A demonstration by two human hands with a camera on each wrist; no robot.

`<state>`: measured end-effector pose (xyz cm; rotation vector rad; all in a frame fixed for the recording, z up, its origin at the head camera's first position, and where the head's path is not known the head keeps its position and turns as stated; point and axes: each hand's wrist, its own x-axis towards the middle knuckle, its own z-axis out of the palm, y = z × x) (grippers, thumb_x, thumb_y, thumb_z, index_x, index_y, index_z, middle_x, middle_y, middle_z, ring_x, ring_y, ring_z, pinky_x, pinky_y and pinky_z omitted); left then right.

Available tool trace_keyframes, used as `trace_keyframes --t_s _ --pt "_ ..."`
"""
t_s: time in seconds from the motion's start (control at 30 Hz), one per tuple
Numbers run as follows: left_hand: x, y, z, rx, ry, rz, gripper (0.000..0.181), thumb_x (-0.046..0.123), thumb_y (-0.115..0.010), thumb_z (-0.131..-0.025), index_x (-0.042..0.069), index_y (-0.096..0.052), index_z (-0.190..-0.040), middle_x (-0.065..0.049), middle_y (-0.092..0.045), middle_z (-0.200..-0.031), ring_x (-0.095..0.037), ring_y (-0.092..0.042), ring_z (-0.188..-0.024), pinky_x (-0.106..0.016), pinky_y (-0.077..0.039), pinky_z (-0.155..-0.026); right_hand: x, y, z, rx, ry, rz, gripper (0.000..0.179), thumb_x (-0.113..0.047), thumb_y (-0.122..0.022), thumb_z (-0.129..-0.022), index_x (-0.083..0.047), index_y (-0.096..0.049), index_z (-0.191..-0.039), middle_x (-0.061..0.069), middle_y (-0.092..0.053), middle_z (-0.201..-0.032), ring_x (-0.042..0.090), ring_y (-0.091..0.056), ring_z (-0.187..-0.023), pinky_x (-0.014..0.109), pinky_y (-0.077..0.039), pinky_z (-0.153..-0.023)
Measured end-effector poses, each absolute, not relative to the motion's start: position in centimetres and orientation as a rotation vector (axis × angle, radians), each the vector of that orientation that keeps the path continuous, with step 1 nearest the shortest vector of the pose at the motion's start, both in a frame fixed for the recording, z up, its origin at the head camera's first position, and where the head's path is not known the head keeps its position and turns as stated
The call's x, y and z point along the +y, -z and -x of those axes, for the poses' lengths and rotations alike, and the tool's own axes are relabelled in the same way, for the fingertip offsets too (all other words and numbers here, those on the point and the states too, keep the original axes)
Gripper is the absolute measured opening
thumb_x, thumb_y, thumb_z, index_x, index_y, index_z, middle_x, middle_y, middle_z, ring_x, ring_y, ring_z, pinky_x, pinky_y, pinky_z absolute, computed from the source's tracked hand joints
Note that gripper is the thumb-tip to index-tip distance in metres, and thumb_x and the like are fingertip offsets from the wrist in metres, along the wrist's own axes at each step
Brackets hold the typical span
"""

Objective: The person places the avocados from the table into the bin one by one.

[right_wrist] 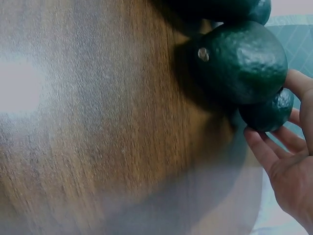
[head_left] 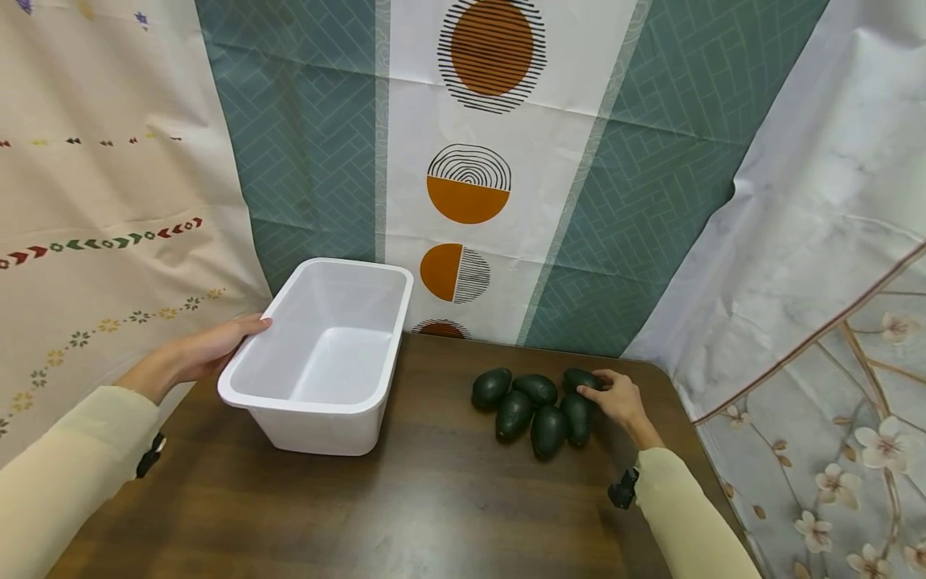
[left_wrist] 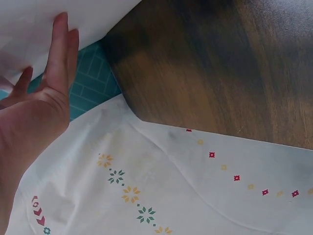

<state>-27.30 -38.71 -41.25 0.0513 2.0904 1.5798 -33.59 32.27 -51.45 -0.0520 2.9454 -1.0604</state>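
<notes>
Count, avocados: six, dark green, oval, glossy-skinned. The six avocados (head_left: pixel 548 432) lie bunched on the one brown wood-grain table (head_left: pixel 448 498), toward its right far side.
Count, tubs: one white, rectangular, open-topped plastic tub (head_left: pixel 304 404), at the left of the table, well apart from the avocados.
Count, hands: two, both occupied. My left hand (head_left: pixel 210 347) grips the tub at its left rim, thumb over the edge, fingers against the outer wall. My right hand (head_left: pixel 624 400) grasps one avocado, the far-right avocado (head_left: pixel 579 377), between thumb and fingers; this avocado is right beside its neighbours. Right wrist view: a stem scar shows on a nearer avocado.
Sleeves: two, pale cream.
Backdrop: one teal-and-white printed cloth (head_left: pixel 311 145) with four orange-brown round motifs, the lowest partly hidden; one cream patterned cloth (head_left: pixel 108 185) on the left; one pale floral cloth (head_left: pixel 832 322) on the right.
</notes>
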Motion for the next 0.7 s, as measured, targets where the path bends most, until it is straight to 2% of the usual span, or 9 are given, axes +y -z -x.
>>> trace_keyframes --t_s 0.7 --pt "-38.5 41.0 27.0 2.111 -1.539 -0.023 0.072 0.043 -0.026 -0.116 0.009 0.011 -0.168 -0.033 -0.031 -0.154 -0.036 -0.057 -0.124 -0.048 -0.056 -0.095 29.6 49.8 34.0 3.029 1.065 0.236 0.066 -0.036 -0.079 -0.098 -0.001 -0.056 -0.149 0.026 -0.06 -0.144 0.045 -0.059 -0.126 0.061 -0.051 -0.1"
